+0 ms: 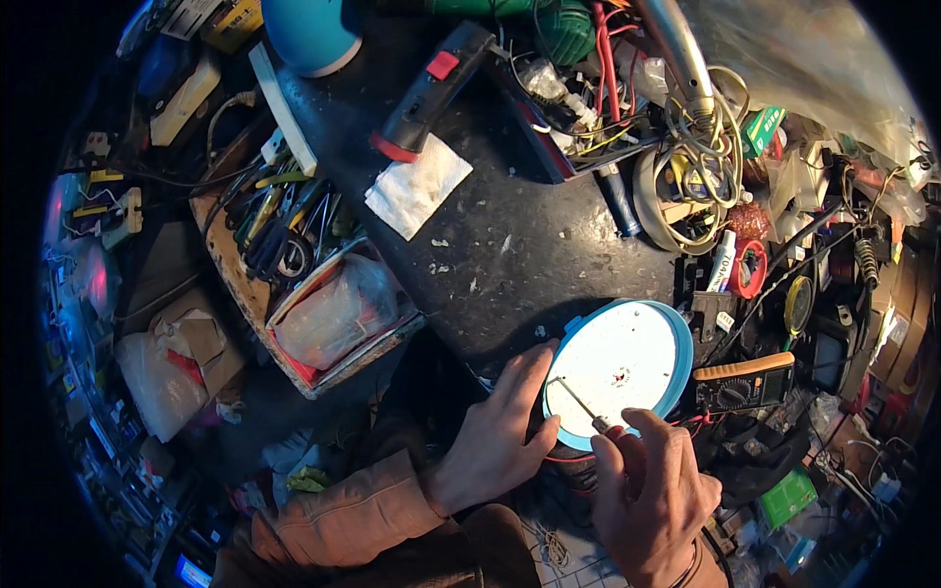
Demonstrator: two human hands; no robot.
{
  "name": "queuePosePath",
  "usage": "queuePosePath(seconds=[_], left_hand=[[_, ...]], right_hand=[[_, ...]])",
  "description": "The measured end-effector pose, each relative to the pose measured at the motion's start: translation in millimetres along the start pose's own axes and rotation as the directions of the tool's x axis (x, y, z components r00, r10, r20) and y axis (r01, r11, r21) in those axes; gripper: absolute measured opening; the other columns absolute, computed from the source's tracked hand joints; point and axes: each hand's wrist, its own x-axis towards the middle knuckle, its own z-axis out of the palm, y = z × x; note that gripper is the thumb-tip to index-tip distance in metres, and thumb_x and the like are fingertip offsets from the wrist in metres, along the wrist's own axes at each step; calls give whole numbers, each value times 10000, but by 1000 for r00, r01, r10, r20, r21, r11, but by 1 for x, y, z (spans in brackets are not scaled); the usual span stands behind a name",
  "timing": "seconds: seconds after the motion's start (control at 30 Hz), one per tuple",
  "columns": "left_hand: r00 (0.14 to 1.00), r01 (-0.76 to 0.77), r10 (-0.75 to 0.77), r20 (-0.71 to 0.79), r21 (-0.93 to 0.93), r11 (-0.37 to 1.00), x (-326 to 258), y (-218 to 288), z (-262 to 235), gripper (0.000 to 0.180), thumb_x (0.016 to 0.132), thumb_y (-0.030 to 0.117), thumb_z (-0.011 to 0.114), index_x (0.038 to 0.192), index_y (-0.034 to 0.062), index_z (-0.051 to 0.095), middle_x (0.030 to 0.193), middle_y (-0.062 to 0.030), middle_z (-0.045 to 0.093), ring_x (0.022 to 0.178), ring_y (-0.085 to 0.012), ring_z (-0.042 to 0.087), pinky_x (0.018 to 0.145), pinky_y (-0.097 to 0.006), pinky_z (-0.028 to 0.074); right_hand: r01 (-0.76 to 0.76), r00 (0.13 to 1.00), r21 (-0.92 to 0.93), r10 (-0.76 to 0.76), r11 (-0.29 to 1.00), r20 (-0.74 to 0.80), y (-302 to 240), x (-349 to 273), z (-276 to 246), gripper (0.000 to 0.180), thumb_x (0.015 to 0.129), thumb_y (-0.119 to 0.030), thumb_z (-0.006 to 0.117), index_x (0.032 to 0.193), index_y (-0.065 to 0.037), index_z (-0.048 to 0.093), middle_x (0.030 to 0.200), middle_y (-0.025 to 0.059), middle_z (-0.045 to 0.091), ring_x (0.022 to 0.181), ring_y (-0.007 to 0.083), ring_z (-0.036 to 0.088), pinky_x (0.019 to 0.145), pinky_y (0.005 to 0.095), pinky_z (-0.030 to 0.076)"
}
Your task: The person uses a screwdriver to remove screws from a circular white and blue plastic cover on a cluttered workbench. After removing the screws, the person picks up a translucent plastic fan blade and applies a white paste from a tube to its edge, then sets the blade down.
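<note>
Head view, blue-rimmed disc (pixel 627 343): at 4 o'clock from the middle of the picture, at the near edge of the dark counter (pixel 578 255); its white speckled face is turned up, and what bears it from below is mostly hidden.
Right hand (pixel 655 500): at the disc's 5 o'clock; its grip pinches the red handle of a screwdriver (pixel 588 412) between thumb and fingers.
Screwdriver tip: its thin shaft points to 10 o'clock and ends at the disc's 9 o'clock, just inside the rim; whether it sits in a screw is too small to tell.
Left hand (pixel 495 431): at the disc's 8 o'clock; its grip is spread, thumb and fingertips apart against the rim. It seems to steady the disc.
Progress: judged from this moment, the work is under way, with the tool brought to the face and the disc in one piece. Dark spots near 12 and 3 o'clock may be fasteners; how many are finished or left cannot be told.
Around the disc: a multimeter (pixel 742 390) at 3 o'clock, coiled cable (pixel 655 211) at 1, folded white paper (pixel 421 191) at 11, a tool tray (pixel 235 274) at 10.
</note>
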Motion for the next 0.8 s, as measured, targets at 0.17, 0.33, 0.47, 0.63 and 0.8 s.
queuePosePath(seconds=[0.17, 0.33, 0.47, 0.63, 0.8], left_hand=[[998, 59, -58, 19, -70, 996, 3, 4, -2, 823, 1020, 126, 786, 1694, -79, 360, 1659, -339, 477, 1416, -494, 639, 890, -430, 706], [983, 168, -166, 75, -27, 985, 3, 6, 0, 829, 1028, 148, 781, 1703, -67, 350, 1679, -320, 451, 1419, -469, 642, 879, -397, 720], [992, 117, -115, 60, -40, 992, 3, 2, 1, 840, 1029, 166, 782, 1706, -64, 341, 1681, -303, 448, 1441, -465, 622, 937, -408, 724], [986, 150, -149, 73, -15, 989, 2, 3, 2, 846, 1032, 161, 785, 1715, -52, 334, 1693, -290, 439, 1448, -460, 617, 941, -418, 728], [983, 167, -164, 80, -31, 986, 1, 4, 4, 849, 1038, 153, 783, 1726, -36, 324, 1703, -291, 427, 1480, -454, 596, 951, -428, 727]], right_hand=[[26, 999, 93, -24, 995, -28, -1, 0, 2, 387, 1045, -136, 812, 1396, -58, 668, 1060, 117, 765, 787, 255, 789, 642, 341, 618], [28, 1000, 17, -27, 999, -4, -3, 0, 1, 369, 1022, -127, 828, 1355, -61, 684, 1039, 118, 741, 774, 283, 766, 622, 347, 602], [-39, 999, 32, 39, 999, 22, -3, 0, 1, 344, 1025, -138, 831, 1329, -47, 698, 1065, 136, 740, 800, 286, 776, 636, 346, 610], [35, 999, 155, -33, 987, -12, -1, 1, 2, 354, 1014, -108, 829, 1330, -24, 695, 1148, 162, 721, 936, 319, 786, 693, 343, 625], [-56, 998, -20, 56, 998, -29, -1, 3, 2, 348, 1007, -170, 855, 1310, -64, 722, 1060, 121, 741, 763, 254, 772, 597, 335, 593]])
